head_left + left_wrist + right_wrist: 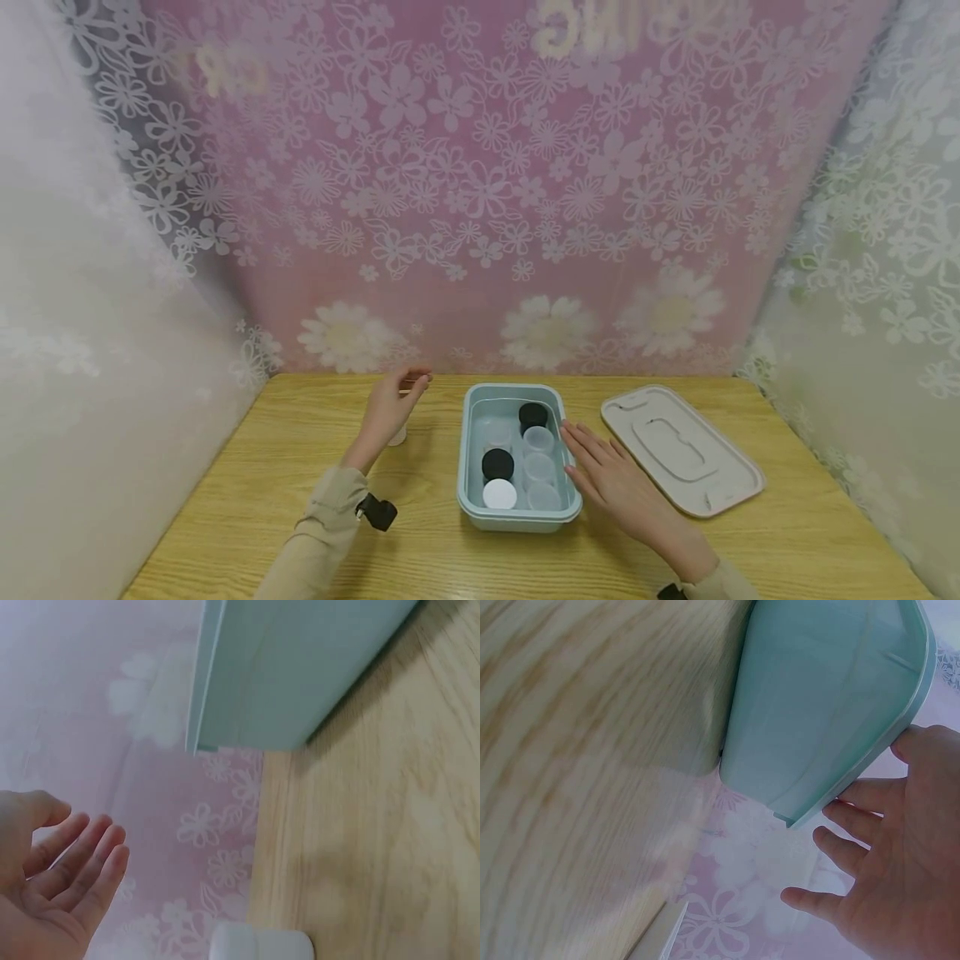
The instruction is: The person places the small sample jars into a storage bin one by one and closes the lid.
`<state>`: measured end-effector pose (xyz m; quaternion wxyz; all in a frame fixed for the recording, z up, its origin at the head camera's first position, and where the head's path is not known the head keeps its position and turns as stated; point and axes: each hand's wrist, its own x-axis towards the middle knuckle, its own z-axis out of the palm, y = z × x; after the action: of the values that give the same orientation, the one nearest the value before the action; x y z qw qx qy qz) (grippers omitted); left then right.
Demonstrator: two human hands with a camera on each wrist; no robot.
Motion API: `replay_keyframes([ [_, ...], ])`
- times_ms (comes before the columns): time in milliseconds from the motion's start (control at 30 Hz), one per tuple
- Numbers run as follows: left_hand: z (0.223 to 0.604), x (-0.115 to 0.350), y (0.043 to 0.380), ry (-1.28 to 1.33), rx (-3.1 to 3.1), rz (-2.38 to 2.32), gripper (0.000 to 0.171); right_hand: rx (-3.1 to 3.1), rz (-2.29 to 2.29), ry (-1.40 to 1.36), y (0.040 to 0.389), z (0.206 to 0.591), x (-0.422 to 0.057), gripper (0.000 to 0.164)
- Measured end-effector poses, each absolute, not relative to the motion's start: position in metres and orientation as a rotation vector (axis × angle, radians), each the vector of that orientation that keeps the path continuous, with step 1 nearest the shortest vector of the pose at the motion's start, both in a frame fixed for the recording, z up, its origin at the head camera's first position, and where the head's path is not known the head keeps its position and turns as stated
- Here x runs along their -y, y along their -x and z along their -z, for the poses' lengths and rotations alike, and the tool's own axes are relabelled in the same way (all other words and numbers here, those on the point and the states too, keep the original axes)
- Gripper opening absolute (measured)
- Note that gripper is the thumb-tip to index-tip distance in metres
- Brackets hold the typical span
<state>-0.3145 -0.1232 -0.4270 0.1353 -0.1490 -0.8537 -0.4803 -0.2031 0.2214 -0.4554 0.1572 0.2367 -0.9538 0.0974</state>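
Observation:
A light blue plastic bin [472,408] stands on the wooden table with small round containers inside. Two of them have black tops, one [498,465] at the left and one [533,414] at the back right. A white-topped one [499,495] sits at the near left, and several translucent ones [538,467] line the right side. My right hand [618,492] lies along the bin's right rim, fingers straight, fingertips right at the edge. Left of the bin, my left hand [390,408] is raised with loosely bent fingers and holds nothing. Under it stands a small white object [261,943], partly hidden by the hand in the head view.
A whitish rectangular lid [682,450] lies on the table right of the bin, close to my right hand. Behind the wooden table [427,542] hangs a pink flowered curtain [480,208], with pale curtains at both sides.

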Motion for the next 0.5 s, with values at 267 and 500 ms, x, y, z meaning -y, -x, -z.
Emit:
replay_keyframes([
  [267, 0.447, 0.151, 0.312, 0.28, 2.449, 1.373, 0.029, 2.678, -0.282, -0.694, 0.202, 0.456, -0.221, 0.057],
  [500, 0.458, 0.165, 0.307, 0.219, 2.491, 1.281, 0.037, 2.716, -0.279, -0.674, 0.202, 0.456, -0.221, 0.059],
])
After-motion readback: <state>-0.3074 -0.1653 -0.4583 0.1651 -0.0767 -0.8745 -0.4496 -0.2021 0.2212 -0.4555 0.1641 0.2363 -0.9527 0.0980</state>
